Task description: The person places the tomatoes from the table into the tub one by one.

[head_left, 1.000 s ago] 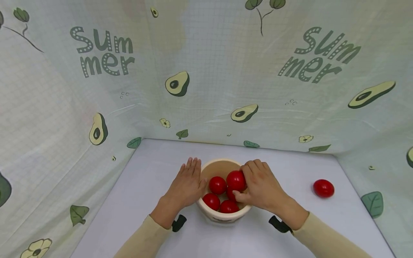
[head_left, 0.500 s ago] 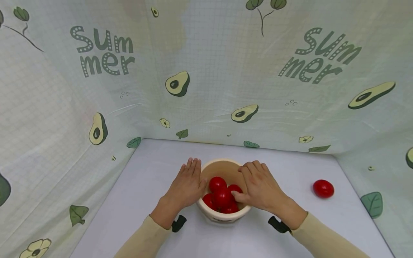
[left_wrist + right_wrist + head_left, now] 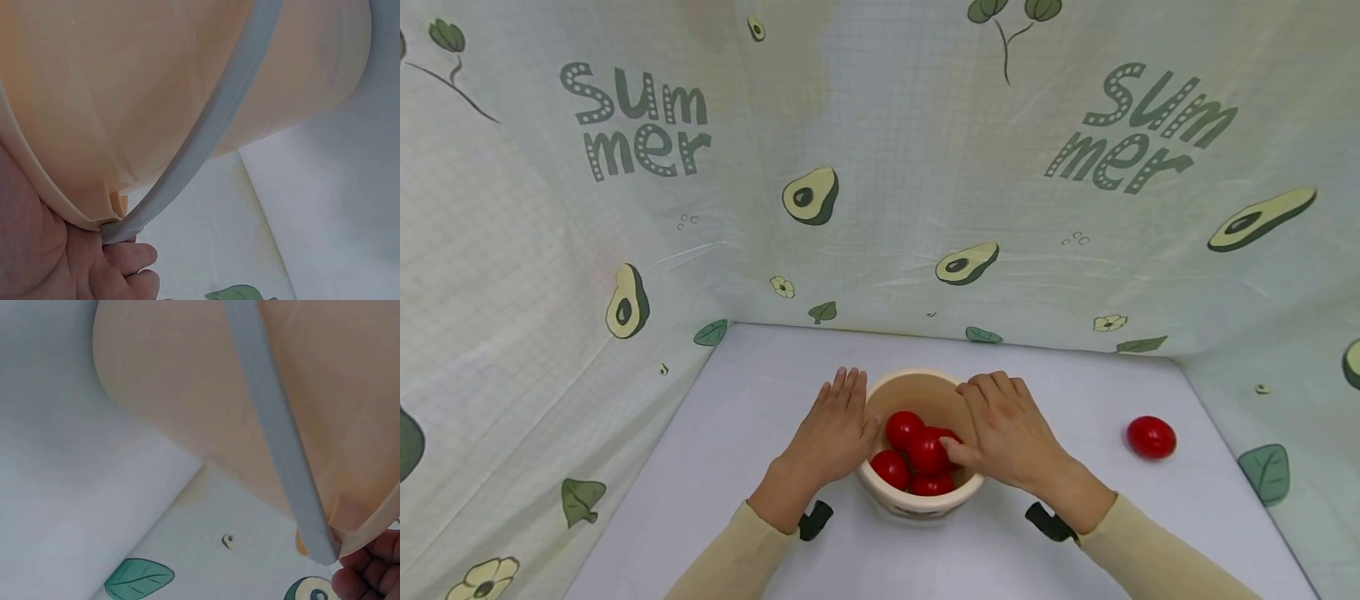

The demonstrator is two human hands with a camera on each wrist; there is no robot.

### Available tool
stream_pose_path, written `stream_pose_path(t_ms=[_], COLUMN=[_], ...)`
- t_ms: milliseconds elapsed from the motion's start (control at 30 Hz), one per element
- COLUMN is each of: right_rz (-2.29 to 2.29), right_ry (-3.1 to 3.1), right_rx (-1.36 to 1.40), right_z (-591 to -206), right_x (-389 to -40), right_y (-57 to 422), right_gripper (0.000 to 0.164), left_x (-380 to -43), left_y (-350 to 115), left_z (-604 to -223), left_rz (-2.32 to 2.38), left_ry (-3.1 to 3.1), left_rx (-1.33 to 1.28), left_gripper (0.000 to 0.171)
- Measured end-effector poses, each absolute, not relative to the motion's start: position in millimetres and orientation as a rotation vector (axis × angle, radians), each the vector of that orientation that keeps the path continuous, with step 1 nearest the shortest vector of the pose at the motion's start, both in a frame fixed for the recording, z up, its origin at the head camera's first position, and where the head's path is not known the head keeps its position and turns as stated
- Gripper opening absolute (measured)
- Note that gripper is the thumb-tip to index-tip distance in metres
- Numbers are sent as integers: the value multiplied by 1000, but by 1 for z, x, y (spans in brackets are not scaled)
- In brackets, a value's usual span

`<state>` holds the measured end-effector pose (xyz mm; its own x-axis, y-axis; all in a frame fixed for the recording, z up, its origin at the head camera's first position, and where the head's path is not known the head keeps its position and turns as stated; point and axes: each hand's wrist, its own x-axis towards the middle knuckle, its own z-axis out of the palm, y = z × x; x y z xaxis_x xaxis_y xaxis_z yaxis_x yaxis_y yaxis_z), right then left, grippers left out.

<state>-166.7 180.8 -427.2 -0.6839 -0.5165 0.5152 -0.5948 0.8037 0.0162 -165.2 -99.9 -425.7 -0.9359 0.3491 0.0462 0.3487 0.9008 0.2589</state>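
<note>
A cream bucket (image 3: pixel 917 504) stands on the white table between the two hands, several glossy red balls (image 3: pixel 928 450) inside it. My left hand (image 3: pixel 835 433) lies along the left rim with straight fingers, its thumb reaching over the edge. In the left wrist view the left palm (image 3: pixel 37 250) meets the rim beside the joint of the grey handle (image 3: pixel 206 119). On the opposite side my right hand (image 3: pixel 1007 433) grips the right rim, fingers bent and thumb reaching inside, overlapping a ball. The right wrist view shows right fingertips (image 3: pixel 369 572) close by the handle's other end.
Another glossy red ball (image 3: pixel 1152 437), slightly oval, lies on the white table (image 3: pixel 1075 383) to the right. A pale sheet (image 3: pixel 880 167) printed with avocados, leaves and lettering rises behind and at both sides of the table.
The upper ball, first near the right fingers, has dropped toward the middle of the bucket, then shifted slightly right, near the right thumb. Both hands have stayed at the rim.
</note>
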Motion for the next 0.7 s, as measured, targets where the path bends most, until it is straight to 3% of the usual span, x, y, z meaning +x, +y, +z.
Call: stream_pose_path(t_ms=[367, 500, 700], right_rz=[189, 162, 122], right_ry=[-2390, -2382, -2354], right_rx=[702, 593, 474], right_z=[-430, -441, -463], right_x=[-175, -177, -178], right_y=[231, 259, 304], right_gripper=[73, 85, 88], left_x=[-166, -166, -166], left_y=[-99, -99, -99], left_z=[-425, -425, -425], left_rz=[426, 433, 432], left_ry=[3046, 3048, 3051], left_rx=[534, 538, 542], left_gripper=[74, 74, 73])
